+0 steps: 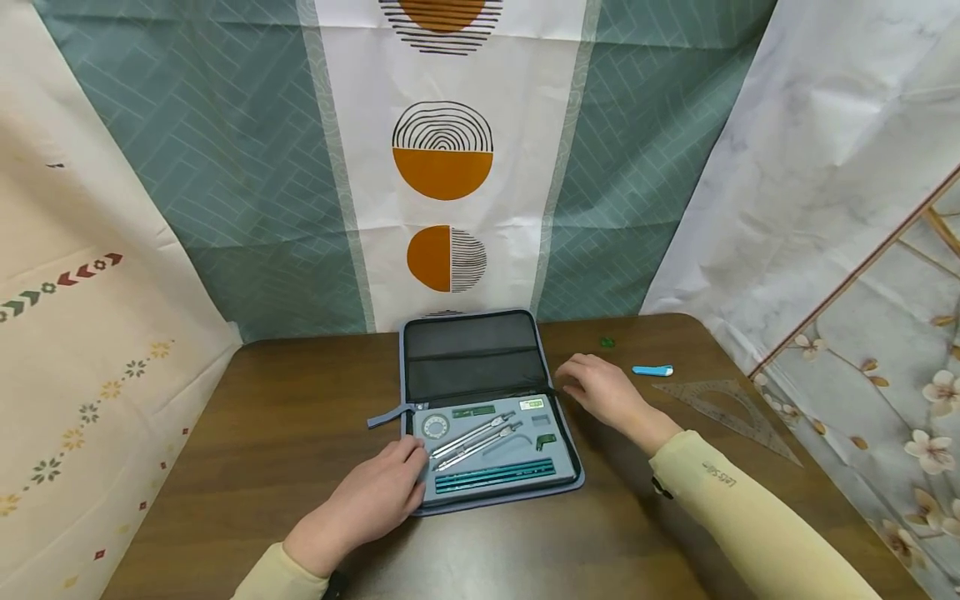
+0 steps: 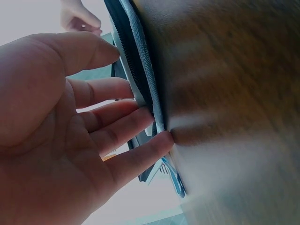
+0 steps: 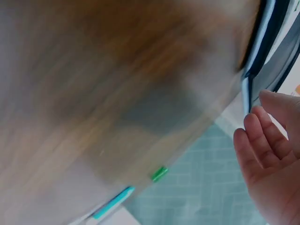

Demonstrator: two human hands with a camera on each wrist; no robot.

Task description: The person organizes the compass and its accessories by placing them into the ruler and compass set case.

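Observation:
A zippered stationery case (image 1: pixel 475 357) lies unfolded on the table, its dark mesh lid towards the back wall. Its grey tray (image 1: pixel 480 457) holds two metal compasses (image 1: pixel 471 439), several teal pencils (image 1: pixel 495 476), a small green sharpener-like piece (image 1: pixel 546 441), a white and green eraser (image 1: pixel 532 404) and a clear round disc (image 1: pixel 435 427). My left hand (image 1: pixel 378 492) touches the case's left side, fingers fairly straight along its zip edge (image 2: pixel 136 56). By the right side near the hinge is my right hand (image 1: pixel 603 392), fingers loosely bent beside the lid edge; whether they touch it I cannot tell.
On the right of the brown table (image 1: pixel 315 417) lie a blue box cutter (image 1: pixel 652 371), a clear set square (image 1: pixel 731 408) and a small green piece (image 1: pixel 607 342). A blue zip strap (image 1: pixel 386 417) sticks out leftwards. Patterned cloths hang behind and at both sides.

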